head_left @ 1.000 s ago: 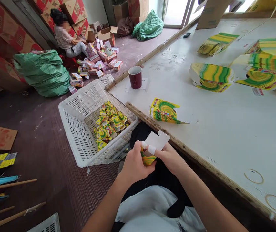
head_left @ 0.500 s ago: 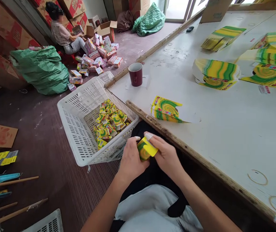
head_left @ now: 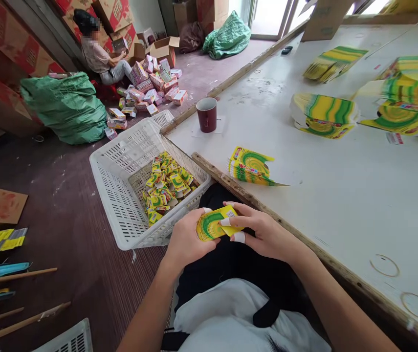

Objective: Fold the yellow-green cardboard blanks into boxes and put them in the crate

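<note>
Item: small yellow carton [head_left: 209, 227], green swirl print, barcode at its right end. Location: just off the near right corner of the white basket [head_left: 115, 210], above the person's lap. Whether its end flap is fully closed cannot be told.

Left hand [head_left: 186, 237]: closed around the carton's left end, beside the basket's near right corner; white wrap on one finger.

Right hand [head_left: 262, 232]: fingers narrowed on the carton's right end, farther right of the basket than the left hand; white wraps on several fingers.

Cartons, yellow and green [head_left: 166, 186]: many, in a loose heap inside the basket, toward its right side.

Table [head_left: 326, 210]: white top, wooden edging, right of the basket.

Flat carton blanks [head_left: 251, 167]: one fanned stack, on the table, just right of the basket. Further stacks [head_left: 324, 116] well to the right of the basket.

Mug [head_left: 207, 117]: dark red, upright, on the table, beyond the basket's right side.

Rubber bands [head_left: 417, 306]: two, on the table, far right of the basket.

Green sack [head_left: 64, 107]: on the floor, beyond the basket's far left corner.

Pink boxes [head_left: 150, 88]: heap on the floor behind the basket, beside a seated co-worker [head_left: 97, 58].
</note>
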Demonstrator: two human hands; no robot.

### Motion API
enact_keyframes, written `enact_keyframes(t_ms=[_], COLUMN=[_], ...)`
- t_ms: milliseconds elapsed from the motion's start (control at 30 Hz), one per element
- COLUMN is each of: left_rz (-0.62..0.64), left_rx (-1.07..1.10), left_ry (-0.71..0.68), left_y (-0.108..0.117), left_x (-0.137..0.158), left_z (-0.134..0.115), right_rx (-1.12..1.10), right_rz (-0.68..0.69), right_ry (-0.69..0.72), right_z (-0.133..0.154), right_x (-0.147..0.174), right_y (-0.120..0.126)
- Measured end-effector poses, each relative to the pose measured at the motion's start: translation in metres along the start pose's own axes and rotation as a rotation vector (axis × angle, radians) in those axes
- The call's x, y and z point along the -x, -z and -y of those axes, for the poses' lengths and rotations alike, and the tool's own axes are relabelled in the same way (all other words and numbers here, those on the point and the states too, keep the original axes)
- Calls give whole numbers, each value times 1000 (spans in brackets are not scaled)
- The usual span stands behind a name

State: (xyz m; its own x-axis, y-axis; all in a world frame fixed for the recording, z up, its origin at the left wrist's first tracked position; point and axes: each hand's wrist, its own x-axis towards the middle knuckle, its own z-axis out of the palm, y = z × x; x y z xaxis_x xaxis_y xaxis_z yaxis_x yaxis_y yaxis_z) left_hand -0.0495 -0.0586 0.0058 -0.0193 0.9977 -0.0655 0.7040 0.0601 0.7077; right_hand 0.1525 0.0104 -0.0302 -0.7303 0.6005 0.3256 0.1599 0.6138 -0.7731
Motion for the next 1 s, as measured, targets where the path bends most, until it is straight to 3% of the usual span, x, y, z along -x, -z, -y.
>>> enact_keyframes(t_ms=[167,367,467,667,767,867,933,1000], left_rz=[-105,-144,-199,-207,-197,-203,-310,-527], left_rx=[-67,-40,-55,-46,-20,14,2,-76], left_ry=[-60,-109,-109,-107,-103,-60,13,82], left_y=[-6,-15,-20,-32,-33,-19,0,19], left_x=[-1,-2,-2,1,2,-4,-11,-18], left_z=[-5,-6,-4,-1,2,12,26,41], right_rx=[-114,-553,-462,-247,-231,-284,-250,-69], right_rz=[-175,-214,-293,-475,-458,-356,-380,-531], right_ry=[-67,-318,-431,-499,-517,-433,-397,-435], right_z=[4,11,13,12,11,8,1,-10], right_x=[-1,0,-5,-12,-16,-22,-27,-32], right_y=[-16,-26,-24,-32,-34,-24,-7,14])
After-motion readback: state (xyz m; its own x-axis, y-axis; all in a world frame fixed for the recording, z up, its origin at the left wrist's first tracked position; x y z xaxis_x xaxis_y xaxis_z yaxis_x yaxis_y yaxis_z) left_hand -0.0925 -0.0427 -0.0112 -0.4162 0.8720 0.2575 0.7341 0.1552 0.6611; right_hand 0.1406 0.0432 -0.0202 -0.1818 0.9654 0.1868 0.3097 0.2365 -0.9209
